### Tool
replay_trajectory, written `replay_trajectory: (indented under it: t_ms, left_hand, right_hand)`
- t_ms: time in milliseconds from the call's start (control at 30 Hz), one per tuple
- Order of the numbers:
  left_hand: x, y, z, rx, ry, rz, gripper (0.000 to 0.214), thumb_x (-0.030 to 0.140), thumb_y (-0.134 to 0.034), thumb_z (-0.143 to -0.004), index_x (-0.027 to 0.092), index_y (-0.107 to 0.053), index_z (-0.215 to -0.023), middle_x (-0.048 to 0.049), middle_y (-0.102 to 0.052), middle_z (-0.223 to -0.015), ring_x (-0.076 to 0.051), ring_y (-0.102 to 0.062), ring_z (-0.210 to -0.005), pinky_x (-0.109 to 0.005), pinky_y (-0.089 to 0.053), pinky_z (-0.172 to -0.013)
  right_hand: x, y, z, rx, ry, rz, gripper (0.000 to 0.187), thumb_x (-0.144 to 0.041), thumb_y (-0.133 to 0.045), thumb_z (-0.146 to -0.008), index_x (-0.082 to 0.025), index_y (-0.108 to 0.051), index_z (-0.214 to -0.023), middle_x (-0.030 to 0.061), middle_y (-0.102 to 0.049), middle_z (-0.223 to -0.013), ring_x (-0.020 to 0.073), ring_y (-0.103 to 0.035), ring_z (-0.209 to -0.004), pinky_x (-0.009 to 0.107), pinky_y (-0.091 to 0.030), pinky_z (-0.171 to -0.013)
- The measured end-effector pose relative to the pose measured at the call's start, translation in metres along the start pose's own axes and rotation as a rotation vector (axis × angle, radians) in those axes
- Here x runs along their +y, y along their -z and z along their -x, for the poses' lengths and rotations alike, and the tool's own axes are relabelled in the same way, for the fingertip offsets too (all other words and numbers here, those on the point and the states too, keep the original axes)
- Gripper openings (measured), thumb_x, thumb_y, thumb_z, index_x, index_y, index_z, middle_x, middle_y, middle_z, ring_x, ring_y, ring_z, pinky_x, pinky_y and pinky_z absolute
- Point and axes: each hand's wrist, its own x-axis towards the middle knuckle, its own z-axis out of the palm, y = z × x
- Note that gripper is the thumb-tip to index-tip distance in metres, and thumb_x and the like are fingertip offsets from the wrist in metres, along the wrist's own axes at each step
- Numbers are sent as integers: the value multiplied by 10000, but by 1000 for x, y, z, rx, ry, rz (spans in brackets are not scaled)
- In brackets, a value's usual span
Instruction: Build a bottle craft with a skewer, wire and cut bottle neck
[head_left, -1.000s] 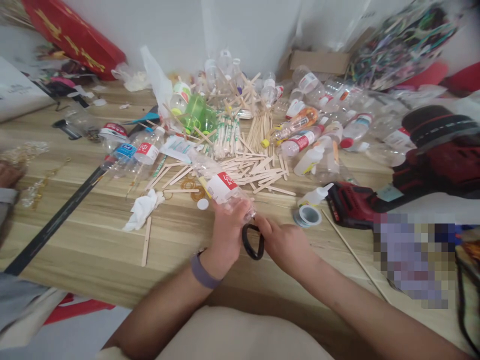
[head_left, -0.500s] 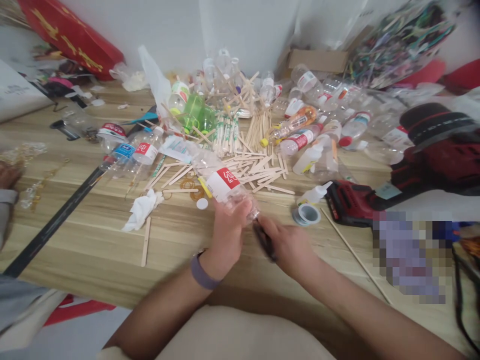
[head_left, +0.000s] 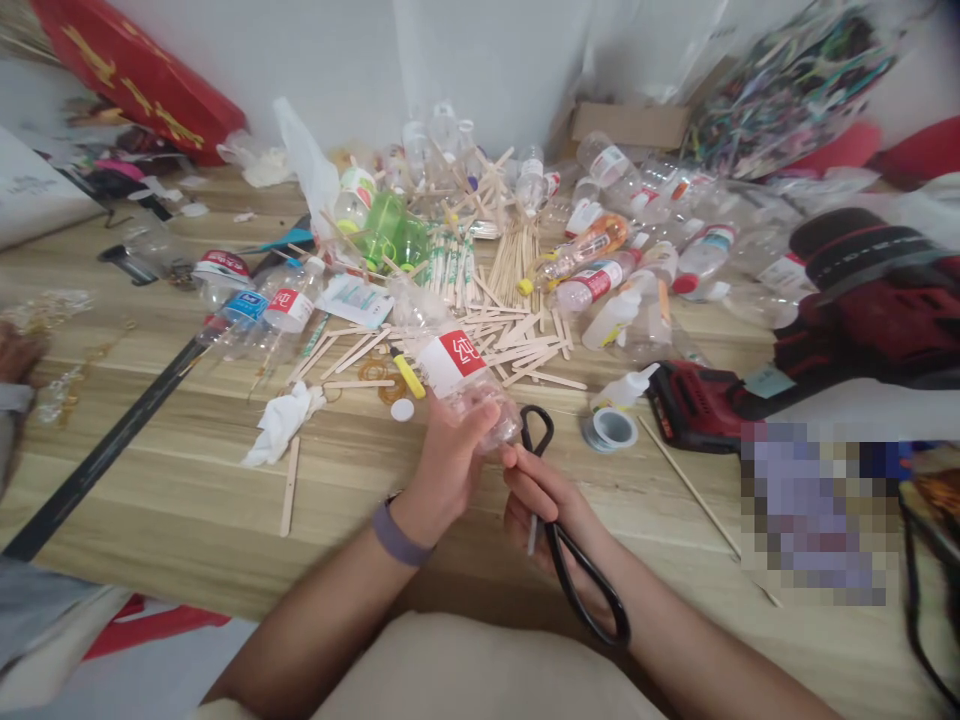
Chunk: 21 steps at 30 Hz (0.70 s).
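My left hand [head_left: 455, 455] is wrapped round the lower part of a clear plastic bottle [head_left: 452, 365] with a red and white label. The bottle is tilted, its near end towards my right hand. In my right hand [head_left: 551, 500] is a pair of black-handled scissors [head_left: 589, 590], its big loops sticking out past the fingers and a bit of blade showing below them. My right thumb and forefinger come together at the bottle's near end; whether they pinch its edge I cannot tell. A yellow-handled tool [head_left: 409, 373] lies just left of the bottle.
Wooden sticks [head_left: 525, 350] and several bottles [head_left: 600, 280] spread over the table's far side. A roll of tape [head_left: 611, 430], a glue bottle [head_left: 624, 388] and a red power tool [head_left: 697, 405] lie at right. Another person's hand [head_left: 19, 352] is at the left edge.
My right hand has turned over, so the scissors' handles now point out and towards me. Its fingertips have come to the bottle's near end. My left hand keeps its hold.
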Motion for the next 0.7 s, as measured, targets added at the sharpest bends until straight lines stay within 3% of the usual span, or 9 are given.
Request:
replay_trajectory:
  t_ms: [133,233,400,533,700]
  left_hand:
    - [8,7,-10,99,-58,136,402,237,-785,-686,219,-553,-1014,13,-657,-874,-137,-636,-763,-255,-517,-718]
    - [17,11,-17,159,-87,208,243,203,-669,-816,229,-559,-1031,28,-660,-897,-109,-646,-829,-245,-524,-830]
    - [26,2,-10,141,257,387,176,281,-521,-947,142,-624,-974,-49,-688,-839,-148,-679,-759,-264,-566,-746]
    - [35,-2,-5,152,250,456,263,349,-477,-978,153,-643,-920,-46,-684,-790,-164,-683,-740,-279,-582,-701]
    - [42,-2,-3,152,270,518,248,358,-496,-971,164,-645,-932,-40,-682,-810,-174,-687,-776,-292,-585,-721]
  right_hand:
    - [-5,9,9,72,98,250,476,-608,-367,-944,-214,-582,-786,-73,-405,-442,110,-378,-334,233,-375,-371]
    - [-11,21,12,225,204,526,416,-559,-443,-919,-215,-598,-745,14,-545,-560,165,-531,-519,279,-426,-517]
    - [-11,40,8,415,210,985,317,-405,-466,-937,-181,-671,-1029,109,-687,-791,214,-569,-551,294,-261,-468]
    - [-6,44,6,364,154,1257,307,-268,-646,-869,-194,-656,-1167,105,-718,-894,226,-615,-545,284,-182,-448]
    - [-2,44,6,212,171,1390,343,-297,-791,-774,-204,-684,-1086,61,-716,-908,229,-682,-637,274,-306,-451]
